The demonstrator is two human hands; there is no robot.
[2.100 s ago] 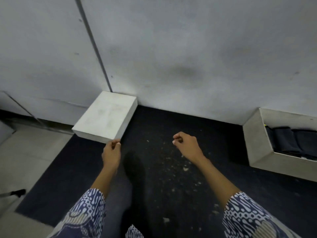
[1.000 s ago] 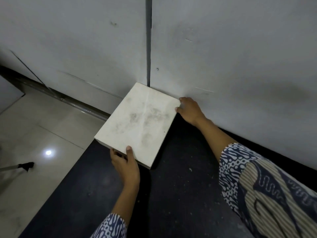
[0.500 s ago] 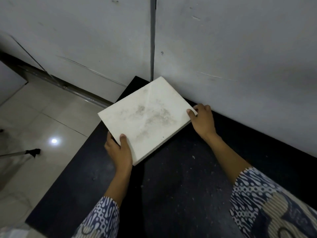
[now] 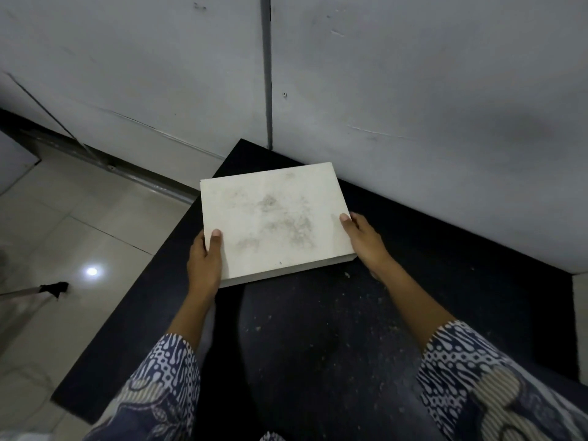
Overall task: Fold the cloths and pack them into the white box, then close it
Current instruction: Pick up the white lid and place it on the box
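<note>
On the black mat (image 4: 318, 329) by the grey wall (image 4: 413, 90), a flat white lid (image 4: 273, 218) was held between both hands, its top face smudged with grey dirt in the middle. Left hand (image 4: 203, 265) gripped the lid's near-left corner, thumb (image 4: 216, 240) lying flat on top, the other fingers tucked under the left edge and mostly hidden. Right hand (image 4: 366, 240) clasped the right edge near the front corner, thumb on top, fingers wrapped down the side out of sight. Whether the lid rested on the mat or was lifted off it, could not tell; its front edge showed a thin pale side and a shadow below. Lid sat close to the wall, its far corner near the dark vertical seam (image 4: 266, 74) between two wall panels. Both forearms reached forward from blue-and-white patterned sleeves (image 4: 461, 370) at the bottom of the view. Mat was speckled with pale crumbs and dust between the arms. Left of the mat lay glossy pale floor tiles (image 4: 63, 233) with a bright light reflection (image 4: 92, 271), and a thin pole with a black tip (image 4: 54, 288) lay on the tiles near the left edge. A pale sliver of something (image 4: 579, 297) showed at the far right edge, too cut off to identify. No cloths visible in this view.
</note>
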